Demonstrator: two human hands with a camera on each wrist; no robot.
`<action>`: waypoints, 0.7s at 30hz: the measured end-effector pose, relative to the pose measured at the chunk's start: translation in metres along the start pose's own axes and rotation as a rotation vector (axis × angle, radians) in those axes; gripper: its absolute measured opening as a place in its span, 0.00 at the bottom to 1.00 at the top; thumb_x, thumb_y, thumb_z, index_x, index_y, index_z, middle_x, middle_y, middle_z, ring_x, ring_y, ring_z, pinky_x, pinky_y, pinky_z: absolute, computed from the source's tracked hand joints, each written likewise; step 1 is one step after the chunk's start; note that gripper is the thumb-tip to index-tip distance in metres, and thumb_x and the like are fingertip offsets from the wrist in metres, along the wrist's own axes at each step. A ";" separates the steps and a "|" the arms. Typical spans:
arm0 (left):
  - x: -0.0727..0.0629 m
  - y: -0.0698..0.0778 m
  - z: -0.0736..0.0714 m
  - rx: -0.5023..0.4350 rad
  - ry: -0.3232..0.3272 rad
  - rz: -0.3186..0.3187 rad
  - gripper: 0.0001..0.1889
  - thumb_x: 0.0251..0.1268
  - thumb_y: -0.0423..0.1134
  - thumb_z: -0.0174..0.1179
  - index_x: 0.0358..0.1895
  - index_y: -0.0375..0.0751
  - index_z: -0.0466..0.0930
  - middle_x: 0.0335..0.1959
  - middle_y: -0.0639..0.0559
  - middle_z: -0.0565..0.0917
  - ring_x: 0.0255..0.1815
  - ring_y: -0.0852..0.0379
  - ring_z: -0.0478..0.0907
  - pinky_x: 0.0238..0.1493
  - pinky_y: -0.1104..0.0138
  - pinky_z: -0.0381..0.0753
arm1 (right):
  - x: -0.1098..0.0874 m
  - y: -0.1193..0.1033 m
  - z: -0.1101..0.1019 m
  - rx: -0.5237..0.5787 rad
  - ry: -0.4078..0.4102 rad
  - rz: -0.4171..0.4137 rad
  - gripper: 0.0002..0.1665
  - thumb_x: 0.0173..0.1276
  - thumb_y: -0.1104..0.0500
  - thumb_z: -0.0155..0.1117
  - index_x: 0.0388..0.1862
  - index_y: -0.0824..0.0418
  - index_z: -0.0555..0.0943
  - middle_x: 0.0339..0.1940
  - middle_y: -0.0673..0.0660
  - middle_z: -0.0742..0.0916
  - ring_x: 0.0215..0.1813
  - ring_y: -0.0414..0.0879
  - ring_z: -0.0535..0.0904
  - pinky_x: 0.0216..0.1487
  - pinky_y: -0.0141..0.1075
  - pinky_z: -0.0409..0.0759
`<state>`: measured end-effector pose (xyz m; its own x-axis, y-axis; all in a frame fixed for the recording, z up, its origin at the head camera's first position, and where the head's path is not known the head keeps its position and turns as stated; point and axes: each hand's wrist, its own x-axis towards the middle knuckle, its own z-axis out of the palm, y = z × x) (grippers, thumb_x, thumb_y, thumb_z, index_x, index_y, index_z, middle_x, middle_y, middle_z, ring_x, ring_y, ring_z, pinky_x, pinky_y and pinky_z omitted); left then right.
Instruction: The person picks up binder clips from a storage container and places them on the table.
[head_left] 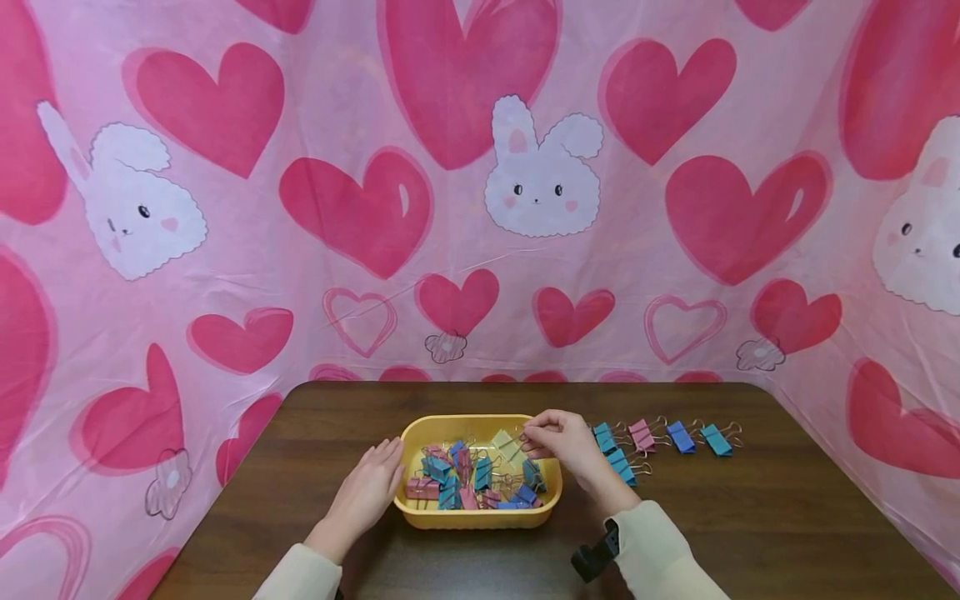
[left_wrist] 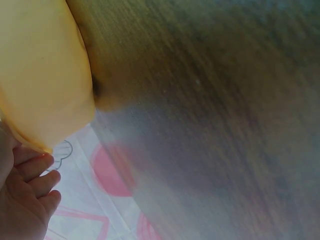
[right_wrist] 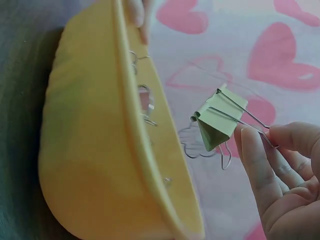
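My right hand [head_left: 564, 446] pinches one wire handle of a pale yellow binder clip [right_wrist: 220, 116] between thumb and fingertips. The clip hangs over the right part of a yellow plastic bin [head_left: 480, 518], above its rim in the right wrist view. In the bin lies a jumble of pink, teal and blue binder clips [head_left: 448, 492]. At the bin's left end my left hand [head_left: 367, 487] rests against the rim with fingers extended; the left wrist view has its fingertips [left_wrist: 45, 180] by the bin's edge.
Right of the bin on the brown wooden table [head_left: 780, 525] lie several binder clips: teal ones [head_left: 621, 468], a pink one [head_left: 641, 436], a blue one [head_left: 681, 437] and another teal clip [head_left: 717, 440]. A pink heart-and-bunny cloth [head_left: 465, 217] hangs around the table's back and sides.
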<state>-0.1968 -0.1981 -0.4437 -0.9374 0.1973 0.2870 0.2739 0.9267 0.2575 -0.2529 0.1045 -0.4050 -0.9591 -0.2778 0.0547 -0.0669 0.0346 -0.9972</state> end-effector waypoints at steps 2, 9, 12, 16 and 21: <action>0.000 0.000 0.000 0.000 -0.001 0.000 0.23 0.64 0.39 0.55 0.59 0.29 0.71 0.60 0.38 0.71 0.63 0.42 0.65 0.64 0.52 0.58 | -0.001 -0.002 -0.005 0.017 0.017 -0.003 0.12 0.64 0.68 0.58 0.40 0.80 0.75 0.30 0.63 0.85 0.29 0.49 0.83 0.35 0.42 0.82; 0.000 0.000 0.000 -0.002 -0.004 -0.003 0.23 0.64 0.39 0.55 0.59 0.29 0.71 0.60 0.38 0.71 0.63 0.42 0.64 0.64 0.52 0.58 | -0.007 -0.012 -0.027 0.068 0.054 -0.011 0.15 0.64 0.67 0.59 0.42 0.81 0.74 0.32 0.65 0.85 0.31 0.47 0.83 0.38 0.43 0.82; 0.001 0.000 0.000 -0.001 -0.006 -0.004 0.23 0.64 0.39 0.55 0.59 0.29 0.71 0.60 0.38 0.71 0.63 0.42 0.64 0.64 0.52 0.58 | -0.009 -0.013 -0.037 0.084 0.079 -0.005 0.16 0.65 0.67 0.59 0.44 0.81 0.73 0.33 0.65 0.85 0.31 0.47 0.84 0.38 0.40 0.82; 0.001 0.000 0.000 0.001 -0.011 -0.005 0.23 0.64 0.40 0.55 0.59 0.29 0.71 0.60 0.38 0.71 0.63 0.42 0.64 0.64 0.52 0.58 | -0.012 -0.014 -0.051 0.101 0.100 -0.022 0.17 0.66 0.67 0.57 0.45 0.83 0.72 0.33 0.63 0.85 0.32 0.46 0.84 0.38 0.39 0.82; 0.001 0.001 -0.001 -0.003 -0.021 -0.018 0.23 0.65 0.40 0.55 0.59 0.29 0.70 0.60 0.38 0.71 0.63 0.42 0.64 0.65 0.52 0.57 | -0.018 -0.015 -0.068 0.154 0.122 -0.042 0.10 0.66 0.67 0.57 0.40 0.76 0.76 0.31 0.60 0.85 0.33 0.47 0.84 0.38 0.39 0.82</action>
<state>-0.1969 -0.1975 -0.4420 -0.9466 0.1871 0.2627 0.2574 0.9291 0.2655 -0.2529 0.1743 -0.3877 -0.9831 -0.1573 0.0933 -0.0739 -0.1247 -0.9894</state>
